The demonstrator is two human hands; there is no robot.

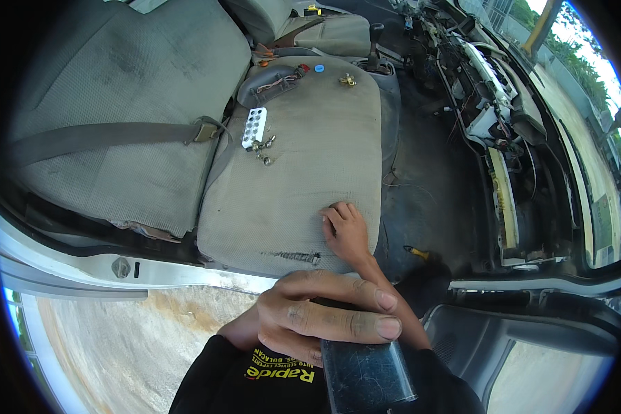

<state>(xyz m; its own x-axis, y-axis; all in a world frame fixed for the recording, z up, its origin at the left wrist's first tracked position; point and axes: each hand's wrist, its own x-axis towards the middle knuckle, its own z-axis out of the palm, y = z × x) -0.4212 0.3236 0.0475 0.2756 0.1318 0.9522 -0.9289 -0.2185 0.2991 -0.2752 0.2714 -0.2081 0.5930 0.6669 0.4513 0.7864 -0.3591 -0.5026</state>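
My left hand (324, 316) is close under the camera, fingers curled over the top of a dark, scratched rectangular object (366, 376) like a phone. Further out, my right hand (347, 231) lies palm down on the front of the worn grey car seat cushion (290, 200), holding nothing, beside a torn seam (298, 257). Both forearms wear black sleeves.
On the cushion's far part lie a white block with holes (254, 127), small metal bolts (263, 150), a brass fitting (347, 81), blue and red caps and a grey handle piece (272, 83). A stripped dashboard with loose wires (490, 103) is at right, a yellow-handled tool (417, 253) on the floor.
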